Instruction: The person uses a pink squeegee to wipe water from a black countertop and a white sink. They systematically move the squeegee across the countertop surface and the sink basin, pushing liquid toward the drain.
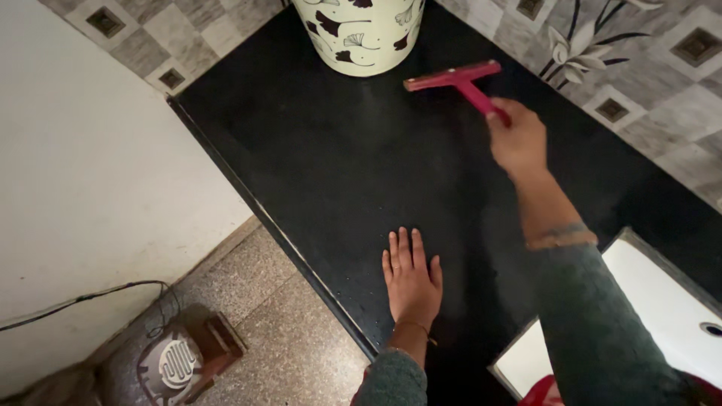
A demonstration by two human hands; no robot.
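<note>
My right hand (517,141) grips the handle of a red squeegee (456,79), whose blade lies across the far part of the black counter (316,165), just in front of a cream patterned container (361,34). My left hand (411,277) rests flat, palm down with fingers together, on the counter near its front edge. Both arms wear dark green sleeves, and a thin bracelet sits on each wrist.
A white sink (662,316) is set into the counter at the lower right. Tiled wall (647,83) runs behind the counter. On the speckled floor (301,346) below left stand a small heater-like device (177,365) and a cable (83,297).
</note>
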